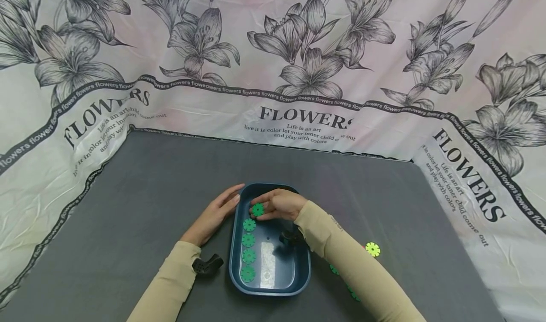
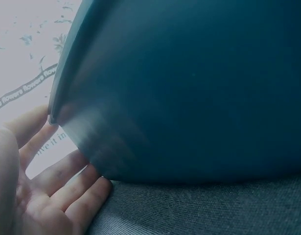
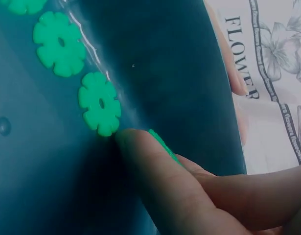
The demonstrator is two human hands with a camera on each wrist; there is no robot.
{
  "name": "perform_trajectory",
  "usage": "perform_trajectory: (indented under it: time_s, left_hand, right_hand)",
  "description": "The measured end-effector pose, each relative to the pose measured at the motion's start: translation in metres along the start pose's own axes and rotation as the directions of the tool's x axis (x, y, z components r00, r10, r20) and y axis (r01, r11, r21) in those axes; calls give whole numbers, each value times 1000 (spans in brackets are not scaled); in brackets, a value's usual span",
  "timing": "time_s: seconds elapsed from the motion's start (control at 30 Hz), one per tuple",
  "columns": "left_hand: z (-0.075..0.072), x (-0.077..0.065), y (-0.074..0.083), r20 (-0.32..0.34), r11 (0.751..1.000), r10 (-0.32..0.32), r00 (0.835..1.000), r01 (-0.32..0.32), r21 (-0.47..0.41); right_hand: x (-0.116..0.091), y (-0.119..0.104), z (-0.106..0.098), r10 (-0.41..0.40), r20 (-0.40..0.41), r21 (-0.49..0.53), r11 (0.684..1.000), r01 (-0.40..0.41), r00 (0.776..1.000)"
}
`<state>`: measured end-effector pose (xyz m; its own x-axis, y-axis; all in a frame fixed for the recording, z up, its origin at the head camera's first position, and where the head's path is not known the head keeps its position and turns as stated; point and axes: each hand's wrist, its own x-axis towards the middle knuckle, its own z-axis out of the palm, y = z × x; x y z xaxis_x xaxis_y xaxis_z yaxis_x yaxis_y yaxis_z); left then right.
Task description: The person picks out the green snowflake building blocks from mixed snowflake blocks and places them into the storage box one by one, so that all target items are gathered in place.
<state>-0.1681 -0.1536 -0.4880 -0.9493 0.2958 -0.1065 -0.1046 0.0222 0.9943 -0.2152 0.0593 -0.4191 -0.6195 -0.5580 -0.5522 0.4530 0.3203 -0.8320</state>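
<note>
A blue plastic tray (image 1: 281, 265) lies on the table, with several green notched discs (image 1: 249, 240) in a line along its left inner side. Inside its far left part, my right hand (image 1: 281, 204) pinches another green disc (image 1: 258, 210) between thumb and fingers. The right wrist view shows this disc edge-on (image 3: 165, 147), just past the last disc of the line (image 3: 100, 104). My left hand (image 1: 213, 216) rests against the tray's outer left wall with its fingers extended. In the left wrist view, the fingertips touch the tray wall (image 2: 189, 98) near its rim and base.
To the right of the tray, a yellow notched disc (image 1: 372, 249) lies on the grey table (image 1: 170, 170). More green discs (image 1: 353, 292) show beside the right sleeve, partly hidden by it. A flower-printed cloth (image 1: 204, 108) hangs behind the table.
</note>
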Motion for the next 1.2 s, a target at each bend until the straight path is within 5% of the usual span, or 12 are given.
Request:
perform_trajectory:
  time_s: [0.37,0.67,0.87,1.03,1.2]
  left_hand:
    - [2,-2,5,-18,1000,-5,1000,5,8]
    - [1,1,-1,-21,1000,-6,1000,6,8]
    - [-1,1,-1,-36,1000,-10,999,11,14]
    - [-1,-1,-1,-46,999,1,999,1,40]
    - [0,-2,-1,-42,998,4,999,-1,66]
  right_hand:
    - [3,3,2,-100,-54,-166,982,90,994]
    - [-1,0,5,-122,-153,-218,972,87,981]
    - [-13,-4,-2,-145,-101,-269,956,113,984]
    - [-43,-3,-17,-227,-48,-304,931,202,973]
    - [-102,12,-39,-297,-70,-401,882,246,952]
